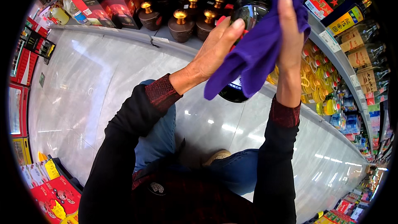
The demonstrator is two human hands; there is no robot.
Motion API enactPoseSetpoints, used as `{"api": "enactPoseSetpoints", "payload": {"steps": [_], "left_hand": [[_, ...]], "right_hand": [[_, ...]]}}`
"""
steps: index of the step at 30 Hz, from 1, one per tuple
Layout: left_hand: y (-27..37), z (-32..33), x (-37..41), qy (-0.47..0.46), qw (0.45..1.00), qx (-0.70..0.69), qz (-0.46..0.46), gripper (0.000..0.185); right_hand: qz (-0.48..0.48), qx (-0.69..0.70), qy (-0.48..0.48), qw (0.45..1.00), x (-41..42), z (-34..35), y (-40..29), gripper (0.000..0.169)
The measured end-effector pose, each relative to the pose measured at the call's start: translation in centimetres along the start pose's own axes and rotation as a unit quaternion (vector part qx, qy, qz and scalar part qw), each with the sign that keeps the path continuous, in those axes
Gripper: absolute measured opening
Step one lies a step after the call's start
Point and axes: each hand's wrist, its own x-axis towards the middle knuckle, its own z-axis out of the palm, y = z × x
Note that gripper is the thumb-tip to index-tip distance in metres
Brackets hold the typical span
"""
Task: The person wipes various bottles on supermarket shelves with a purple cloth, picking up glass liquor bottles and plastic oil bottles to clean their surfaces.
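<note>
My left hand (214, 45) grips a large dark glass bottle (248, 4) by its side, the thumb lying along the glass. A purple cloth (255, 53) drapes over the bottle's middle. On the right, my right hand (290, 32) presses the cloth against the bottle, thumb pointing up. The bottle is tilted, its base hanging down over the floor, and its neck reaches the top edge of the picture. The cloth hides most of the bottle's label, and the fingers of my right hand are hidden behind it.
Brown round jars with gold stoppers (182, 26) and boxed wine (116, 4) stand on the low shelf ahead. To the right, yellow oil bottles (314, 84) sit below a shelf of glass bottles (362, 56). Red boxes (59, 196) lie at lower left. Grey tiles cover the floor.
</note>
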Motion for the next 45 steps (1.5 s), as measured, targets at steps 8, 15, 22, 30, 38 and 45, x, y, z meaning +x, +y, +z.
{"api": "enactPoseSetpoints", "payload": {"steps": [8,15,22,30,38,45], "left_hand": [[2.0,-3.1,1.9,0.085,0.984,-0.118,0.103,0.049],[-0.1,-3.4,1.0,0.088,0.992,0.017,0.086,0.054],[-0.3,-0.1,-0.4,-0.044,0.999,0.017,-0.009,0.055],[1.0,-1.9,0.7,0.086,0.991,-0.074,0.071,0.06],[0.9,-2.7,1.1,0.046,0.968,-0.238,0.069,0.06],[0.9,-3.3,0.7,0.005,0.999,-0.02,0.031,0.075]], "right_hand": [[-0.221,-0.339,-0.13,0.905,-7.9,2.7,3.9,0.024],[-0.093,-0.24,-0.105,0.961,-5.7,3.0,3.0,0.027],[-0.018,-0.01,-0.003,1.0,1.1,-1.0,1.6,0.02],[0.091,0.037,-0.163,0.982,-4.7,0.4,2.9,0.043],[0.227,0.125,-0.197,0.946,-5.5,-0.1,3.6,0.066],[0.239,0.158,-0.198,0.938,-4.7,-0.7,2.8,0.059]]}}
